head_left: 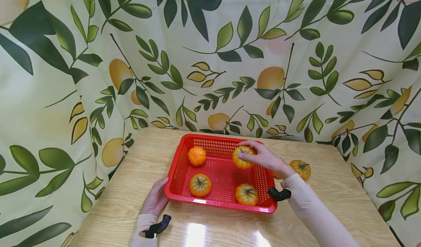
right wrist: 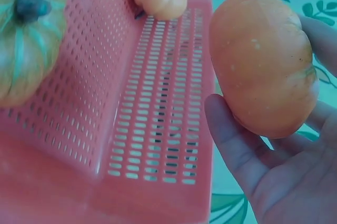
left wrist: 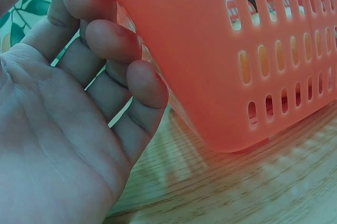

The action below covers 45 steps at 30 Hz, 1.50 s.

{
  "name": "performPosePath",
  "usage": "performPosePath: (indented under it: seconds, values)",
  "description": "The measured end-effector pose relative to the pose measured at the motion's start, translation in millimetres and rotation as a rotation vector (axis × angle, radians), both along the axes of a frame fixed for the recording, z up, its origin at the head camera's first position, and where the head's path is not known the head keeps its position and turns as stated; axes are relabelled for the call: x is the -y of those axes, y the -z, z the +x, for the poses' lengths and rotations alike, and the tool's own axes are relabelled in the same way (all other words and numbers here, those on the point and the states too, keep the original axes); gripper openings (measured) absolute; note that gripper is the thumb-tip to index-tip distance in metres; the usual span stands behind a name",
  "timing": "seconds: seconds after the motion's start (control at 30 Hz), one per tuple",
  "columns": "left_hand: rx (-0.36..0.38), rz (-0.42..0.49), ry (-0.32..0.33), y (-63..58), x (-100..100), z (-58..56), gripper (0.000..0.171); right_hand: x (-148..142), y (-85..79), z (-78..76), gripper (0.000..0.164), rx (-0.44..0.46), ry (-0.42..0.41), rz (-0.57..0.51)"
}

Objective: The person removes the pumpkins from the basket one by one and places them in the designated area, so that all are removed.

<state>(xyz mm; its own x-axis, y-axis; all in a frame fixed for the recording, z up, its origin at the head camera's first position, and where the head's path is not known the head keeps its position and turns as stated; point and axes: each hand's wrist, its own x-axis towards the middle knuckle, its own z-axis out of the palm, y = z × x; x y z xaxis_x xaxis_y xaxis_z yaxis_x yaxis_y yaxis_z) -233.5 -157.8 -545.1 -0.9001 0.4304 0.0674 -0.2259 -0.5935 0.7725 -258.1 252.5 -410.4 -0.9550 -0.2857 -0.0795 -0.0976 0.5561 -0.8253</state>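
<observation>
My right hand [head_left: 268, 158] pinches a small yellow-orange pumpkin [head_left: 242, 158] over the back right part of a red plastic basket [head_left: 221, 208]. In the right wrist view, the held pumpkin [right wrist: 263, 66] shows its smooth orange side between thumb and fingers. Inside the basket sit a bright orange pumpkin [head_left: 197, 156] at back left, a striped pumpkin [head_left: 200, 185] at front left and another striped pumpkin [head_left: 247, 194] at front right. Beside the basket's left front corner is my left hand [head_left: 156, 197], its fingers loosely bent; the left wrist view shows them close against the outer wall [left wrist: 195, 50].
On the wooden table [head_left: 131, 159], right of the basket, lies a striped pumpkin [head_left: 300, 169]. Another orange one [head_left: 277, 174] is mostly hidden behind my right wrist. A leaf-and-fruit patterned cloth [head_left: 204, 64] hangs along the back and sides.
</observation>
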Motion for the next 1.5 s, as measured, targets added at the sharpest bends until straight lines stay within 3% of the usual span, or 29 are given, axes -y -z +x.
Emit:
performPosePath:
  seconds: [0.37, 0.67, 0.93, 1.5]
  values:
    - [0.022, -0.013, -0.045, -0.9, -2, 0.8, 0.036, -19, -5.2, 3.9, 0.057, -0.026, 0.036, 0.014]
    - [0.011, -0.001, -0.032, -0.3, -1, 1.1, 0.037, -35, -3.6, 6.6, 0.06, -0.044, 0.096, 0.055]
    - [0.002, -0.003, -0.027, 0.7, -1, 0.4, 0.037, -53, -2.0, 15.2, 0.067, 0.033, 0.172, 0.023]
    - [0.015, -0.015, -0.027, 0.1, -1, 1.0, 0.035, -86, -8.2, 26.8, 0.059, -0.089, 0.231, 0.07]
